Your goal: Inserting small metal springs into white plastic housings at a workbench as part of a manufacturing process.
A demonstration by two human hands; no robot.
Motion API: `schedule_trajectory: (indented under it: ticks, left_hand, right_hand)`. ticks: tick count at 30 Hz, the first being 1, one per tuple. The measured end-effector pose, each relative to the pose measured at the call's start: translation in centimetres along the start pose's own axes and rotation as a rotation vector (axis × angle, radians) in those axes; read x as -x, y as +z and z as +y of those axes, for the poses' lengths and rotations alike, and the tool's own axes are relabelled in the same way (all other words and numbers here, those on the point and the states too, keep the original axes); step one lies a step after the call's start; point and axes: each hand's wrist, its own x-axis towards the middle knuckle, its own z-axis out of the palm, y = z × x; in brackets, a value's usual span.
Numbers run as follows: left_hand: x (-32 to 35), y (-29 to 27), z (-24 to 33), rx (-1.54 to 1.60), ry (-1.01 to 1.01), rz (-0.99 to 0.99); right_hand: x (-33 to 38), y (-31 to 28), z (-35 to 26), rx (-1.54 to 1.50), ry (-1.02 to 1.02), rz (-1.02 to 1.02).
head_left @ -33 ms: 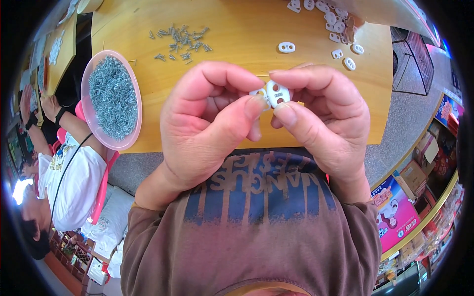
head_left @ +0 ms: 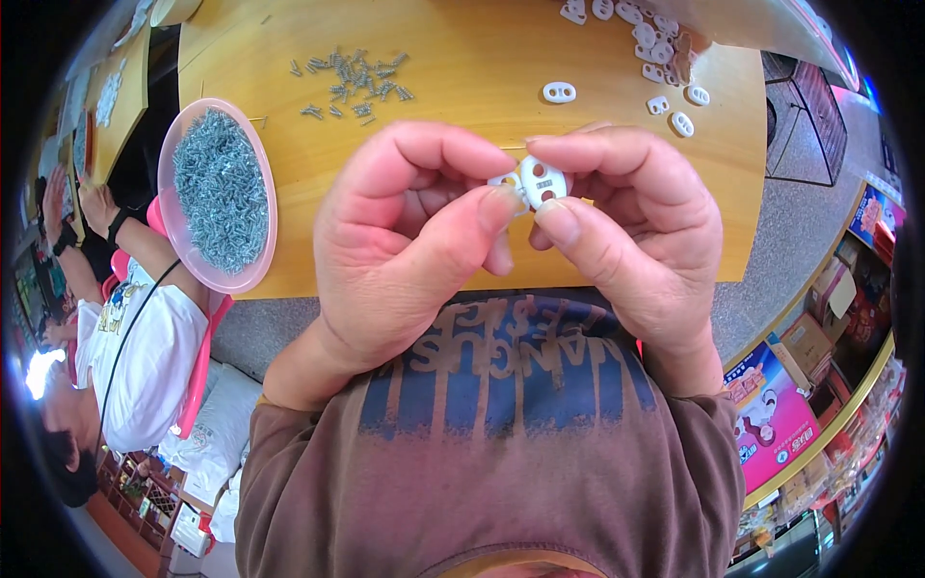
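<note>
In front of my chest, both hands meet over the table's near edge. My right hand (head_left: 626, 217) pinches a white oval cord-lock shell (head_left: 546, 185) with two holes between thumb and forefinger. Tucked against its left side is a smaller white plastic cord-lock piece (head_left: 504, 179), pinched by the thumb and fingers of my left hand (head_left: 414, 222). The two pieces touch or overlap; fingertips partly cover the smaller one. Whether a spring sits between them I cannot tell.
A pink bowl (head_left: 267, 217) full of small metal springs stands at the table's left edge. Loose springs (head_left: 356, 77) lie beyond my left hand. White cord-lock parts (head_left: 559, 92) are scattered far right, several in a heap (head_left: 653, 43). Another person (head_left: 145, 356) sits at the left.
</note>
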Motion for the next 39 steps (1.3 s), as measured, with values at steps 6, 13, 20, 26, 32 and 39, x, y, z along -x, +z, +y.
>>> schedule_trajectory:
  ticks: [6, 13, 20, 26, 32, 39]
  left_hand:
    - [0.3, 0.0, -0.1, 0.016, 0.030, -0.035]
    - [1.4, -0.7, -0.5, -0.016, 0.124, -0.052]
    - [1.4, -2.0, -1.2, 0.103, 0.115, -0.188]
    - [0.8, -2.1, -1.4, 0.109, 0.100, -0.166]
    - [0.4, -1.9, -1.5, 0.032, 0.129, -0.149]
    - [0.4, -2.0, -1.6, -0.038, 0.200, -0.168]
  right_hand:
    - [0.1, 0.3, -0.2, -0.079, 0.030, 0.021]
    - [0.9, 1.7, -0.1, -0.195, 0.014, 0.028]
    - [1.1, 2.3, 0.6, -0.275, 0.017, 0.018]
    - [0.6, 1.8, 0.6, -0.303, 0.064, 0.019]
    - [0.5, 1.6, 0.5, -0.247, 0.074, 0.016]
    - [0.4, 1.9, 0.6, -0.238, 0.075, 0.032]
